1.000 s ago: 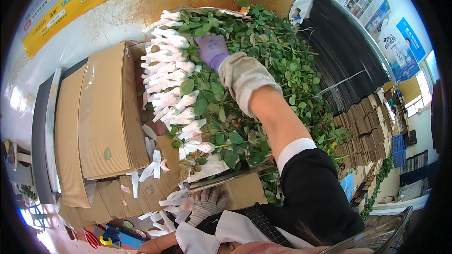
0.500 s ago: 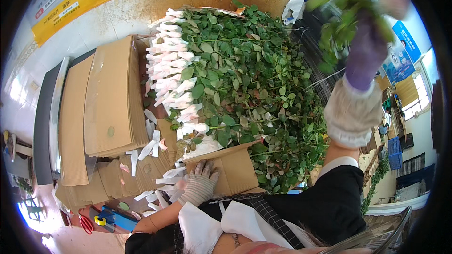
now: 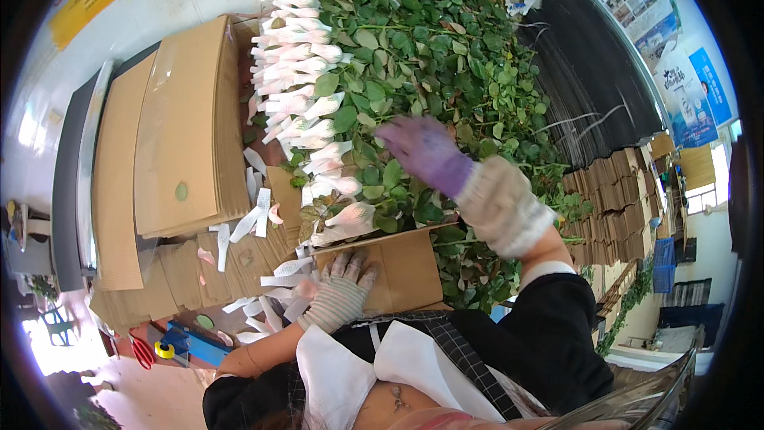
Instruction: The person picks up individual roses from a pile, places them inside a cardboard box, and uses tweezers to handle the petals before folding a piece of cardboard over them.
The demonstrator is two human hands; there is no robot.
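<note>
A thick pile of long green leafy rose stems (image 3: 446,64) lies in front of me. At its left edge the flower heads (image 3: 298,103) are lined up, pale pink and wrapped in white sleeves. My left hand (image 3: 341,291), in a striped knit glove, rests open and flat on a bent cardboard sheet (image 3: 402,271) at the near side of the pile. Over the leaves near the flower heads is my right hand (image 3: 426,151), in a purple glove with a beige sleeve cover. Its fingers point left and are blurred, so whether they hold anything is unclear.
Stacked flat cardboard sheets (image 3: 179,127) stand to the left, with loose white sleeves (image 3: 263,211) beside them. Red scissors (image 3: 142,353) and a yellow tape roll (image 3: 164,349) lie at lower left. A black bundle (image 3: 593,72) and more folded cardboard (image 3: 609,203) are at right.
My right hand has swung from the raised upper right, where it held a leafy stem, down and left over the pile. Another wrapped flower head lies at the near end. My left hand stays put.
</note>
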